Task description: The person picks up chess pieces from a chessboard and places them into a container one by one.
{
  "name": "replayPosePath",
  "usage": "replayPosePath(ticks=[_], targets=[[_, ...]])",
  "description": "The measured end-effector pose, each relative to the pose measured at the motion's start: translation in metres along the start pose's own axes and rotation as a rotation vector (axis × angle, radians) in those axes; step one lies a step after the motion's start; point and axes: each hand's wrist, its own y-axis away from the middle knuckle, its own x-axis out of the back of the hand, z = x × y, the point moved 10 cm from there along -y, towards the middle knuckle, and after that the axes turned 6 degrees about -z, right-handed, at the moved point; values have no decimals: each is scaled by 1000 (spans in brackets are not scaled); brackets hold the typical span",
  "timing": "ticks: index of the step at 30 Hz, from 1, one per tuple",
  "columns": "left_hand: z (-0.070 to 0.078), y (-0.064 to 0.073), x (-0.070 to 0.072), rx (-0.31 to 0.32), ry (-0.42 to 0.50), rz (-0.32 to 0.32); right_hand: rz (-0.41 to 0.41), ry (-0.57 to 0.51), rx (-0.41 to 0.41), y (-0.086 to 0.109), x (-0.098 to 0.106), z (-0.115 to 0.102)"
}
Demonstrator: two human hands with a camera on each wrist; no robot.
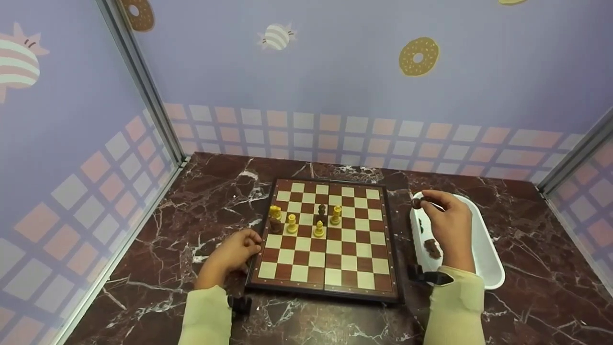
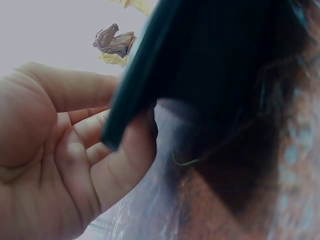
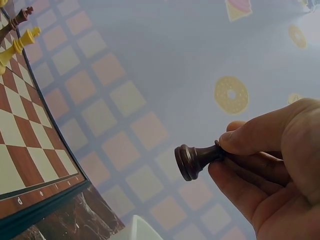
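Observation:
My right hand [image 1: 450,225] pinches a dark brown chess piece [image 3: 192,161] between thumb and fingertips, above the white tray. Its base points away from the hand, while the fingers cover its top. At the left edge of the chessboard [image 1: 361,249], my left hand [image 1: 234,251] grips the rim, thumb on top and fingers below in the left wrist view. Near that edge stand a dark knight [image 2: 114,42] and a yellow piece [image 1: 275,212]. Further in are a yellow piece [image 1: 292,224], a smaller yellow piece [image 1: 319,229], a dark king [image 3: 20,19] and a yellow king [image 3: 20,45].
The white tray [image 1: 493,261] stands right of the board, with dark chess pieces [image 1: 432,248] and something green [image 1: 421,226] inside, partly hidden by my right arm. A marbled tabletop [image 1: 191,211] carries everything. Patterned wall panels [image 1: 335,72] enclose the back and sides.

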Motion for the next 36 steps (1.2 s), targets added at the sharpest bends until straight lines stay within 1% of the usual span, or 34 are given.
replayPosePath(ticks=[4, 12, 18, 23, 27, 30, 36], targets=[[-1, 0, 0, 12, -7, -1, 6, -7, -32, 1, 2, 5], [-4, 1, -2, 27, 24, -39, 8, 3, -81, 1, 4, 17], [-4, 1, -1, 28, 11, -28, 16, -1, -112, 0, 6, 27], [-4, 0, -1, 37, 4, -8, 8, 54, -131, -1, 9, 31], [-5, 0, -1, 39, 25, -3, 0, 112, -156, -1, 12, 33], [-6, 0, -1, 38, 33, -1, -4, 133, -177, -1, 14, 36], [-5, -1, -1, 33, 30, 2, 34, 169, -193, 0, 22, 40]])
